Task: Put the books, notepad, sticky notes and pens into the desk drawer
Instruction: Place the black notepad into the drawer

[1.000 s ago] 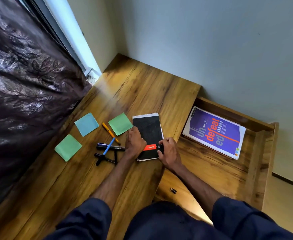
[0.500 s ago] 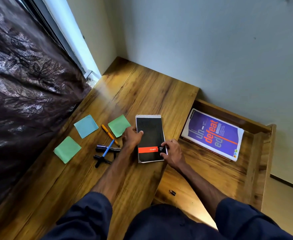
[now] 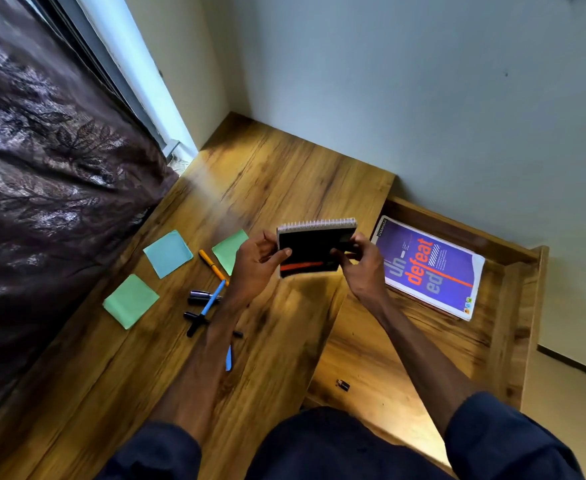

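Note:
A black spiral notepad (image 3: 314, 245) with a red band is held tilted above the desk edge. My left hand (image 3: 255, 268) grips its left side and my right hand (image 3: 362, 268) grips its right side. A purple book (image 3: 430, 268) lies flat at the far end of the open drawer (image 3: 513, 306). On the desk top lie a blue sticky note (image 3: 167, 252), a green sticky note (image 3: 131, 300) and a second green sticky note (image 3: 229, 251), partly behind my left hand. An orange pen (image 3: 211, 266), a blue pen (image 3: 212, 299) and black pens (image 3: 198, 318) lie beside my left forearm.
The wooden desk (image 3: 267, 174) sits in a corner against a grey wall. A dark patterned curtain (image 3: 42, 174) hangs along its left side. A small dark object (image 3: 342, 384) lies on the drawer floor near me. My dark-clothed knees fill the bottom of the view.
The notepad lay flat on the desk with both hands on its edges. Now both hands have lifted it off the desk and tilted it up, slightly toward the drawer.

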Motion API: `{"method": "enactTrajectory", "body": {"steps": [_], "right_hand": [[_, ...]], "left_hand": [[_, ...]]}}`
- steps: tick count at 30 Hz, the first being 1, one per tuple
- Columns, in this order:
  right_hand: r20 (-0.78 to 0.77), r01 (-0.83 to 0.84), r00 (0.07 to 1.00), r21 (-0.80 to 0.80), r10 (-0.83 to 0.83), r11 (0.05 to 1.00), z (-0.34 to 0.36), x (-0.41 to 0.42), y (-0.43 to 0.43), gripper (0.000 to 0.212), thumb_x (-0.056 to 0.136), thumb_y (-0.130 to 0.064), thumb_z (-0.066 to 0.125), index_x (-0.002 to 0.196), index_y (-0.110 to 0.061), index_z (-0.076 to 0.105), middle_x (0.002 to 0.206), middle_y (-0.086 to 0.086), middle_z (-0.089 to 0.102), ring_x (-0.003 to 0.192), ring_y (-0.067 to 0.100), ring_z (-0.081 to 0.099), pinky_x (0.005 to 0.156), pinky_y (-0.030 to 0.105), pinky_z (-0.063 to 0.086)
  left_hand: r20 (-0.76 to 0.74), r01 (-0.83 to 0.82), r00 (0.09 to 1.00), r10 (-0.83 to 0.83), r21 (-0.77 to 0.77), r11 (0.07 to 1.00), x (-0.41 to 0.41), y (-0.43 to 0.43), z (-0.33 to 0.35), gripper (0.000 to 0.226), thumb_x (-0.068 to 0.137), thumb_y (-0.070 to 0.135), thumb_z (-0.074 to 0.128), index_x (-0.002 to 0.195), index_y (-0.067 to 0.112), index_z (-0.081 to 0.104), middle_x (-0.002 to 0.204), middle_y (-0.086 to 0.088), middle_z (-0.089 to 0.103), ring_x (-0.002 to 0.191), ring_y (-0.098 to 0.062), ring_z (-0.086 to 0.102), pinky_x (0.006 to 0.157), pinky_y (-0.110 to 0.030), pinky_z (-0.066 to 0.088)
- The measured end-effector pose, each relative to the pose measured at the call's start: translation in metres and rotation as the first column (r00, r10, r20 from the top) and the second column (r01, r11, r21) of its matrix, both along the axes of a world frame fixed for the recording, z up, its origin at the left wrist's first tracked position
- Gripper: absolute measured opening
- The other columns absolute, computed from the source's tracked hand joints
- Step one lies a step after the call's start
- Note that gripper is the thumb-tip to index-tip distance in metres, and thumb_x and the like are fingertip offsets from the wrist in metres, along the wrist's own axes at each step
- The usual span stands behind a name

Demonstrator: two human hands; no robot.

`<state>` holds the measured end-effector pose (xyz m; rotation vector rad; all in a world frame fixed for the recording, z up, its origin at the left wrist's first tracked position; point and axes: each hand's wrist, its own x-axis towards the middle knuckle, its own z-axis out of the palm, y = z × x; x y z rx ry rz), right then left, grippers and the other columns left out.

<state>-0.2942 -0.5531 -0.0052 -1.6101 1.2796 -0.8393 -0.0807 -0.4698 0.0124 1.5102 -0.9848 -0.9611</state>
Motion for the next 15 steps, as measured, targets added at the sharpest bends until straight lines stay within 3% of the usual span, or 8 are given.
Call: {"method": "enactTrajectory", "body": {"steps": [3,5,9,12,15], "right_hand": [[0.024,-0.072,0.997,-0.137,0.076,0.988,0.008,0.002,-0.003,0.026,0.093,-0.023,0.072,0.114,-0.009,0.068,0.107,-0.004,0.072,0.103,0.009,0.069,0.085,0.028,0.059],[-0.038,-0.100,0.995,-0.090,0.097,0.991,0.003,0.001,0.001,0.026,0.091,-0.014,0.073,0.117,-0.013,0.069,0.110,-0.008,0.071,0.104,0.007,0.068,0.087,0.028,0.059],[-0.091,-0.095,0.992,-0.017,0.093,0.995,-0.007,-0.002,0.009,0.040,0.089,-0.001,0.072,0.125,-0.016,0.067,0.113,-0.014,0.065,0.103,0.005,0.063,0.087,0.028,0.059],[-0.129,-0.087,0.988,0.016,0.088,0.996,-0.002,-0.001,0.005,0.035,0.090,-0.007,0.072,0.124,-0.016,0.068,0.112,-0.013,0.066,0.101,0.003,0.061,0.081,0.010,0.051],[-0.104,-0.038,0.993,0.093,0.048,0.995,-0.002,-0.003,-0.007,0.030,0.090,-0.026,0.075,0.117,-0.016,0.068,0.103,-0.003,0.075,0.094,0.009,0.071,0.079,0.019,0.055]], "left_hand": [[0.003,-0.025,1.000,0.025,-0.018,1.000,0.002,0.003,0.000,0.026,0.089,0.004,0.076,0.097,0.025,0.062,0.106,-0.010,0.077,0.101,-0.022,0.075,0.086,-0.035,0.062],[0.020,-0.012,1.000,0.012,0.015,1.000,0.001,0.007,-0.008,0.026,0.090,0.006,0.075,0.103,0.027,0.067,0.107,-0.005,0.078,0.102,-0.018,0.075,0.088,-0.035,0.061],[0.175,-0.029,0.985,0.007,0.120,0.992,-0.008,0.014,-0.021,0.034,0.091,0.010,0.075,0.125,0.012,0.071,0.112,0.007,0.075,0.104,-0.002,0.072,0.094,-0.026,0.058],[0.172,-0.097,0.982,0.075,0.124,0.988,-0.013,0.012,-0.019,0.032,0.090,0.010,0.075,0.122,0.011,0.073,0.106,0.012,0.075,0.101,0.001,0.071,0.088,-0.020,0.057],[0.051,-0.088,0.995,0.081,0.144,0.986,-0.017,0.009,-0.016,0.020,0.092,0.007,0.072,0.112,0.009,0.076,0.095,0.010,0.078,0.092,-0.002,0.074,0.075,-0.018,0.058]]}}
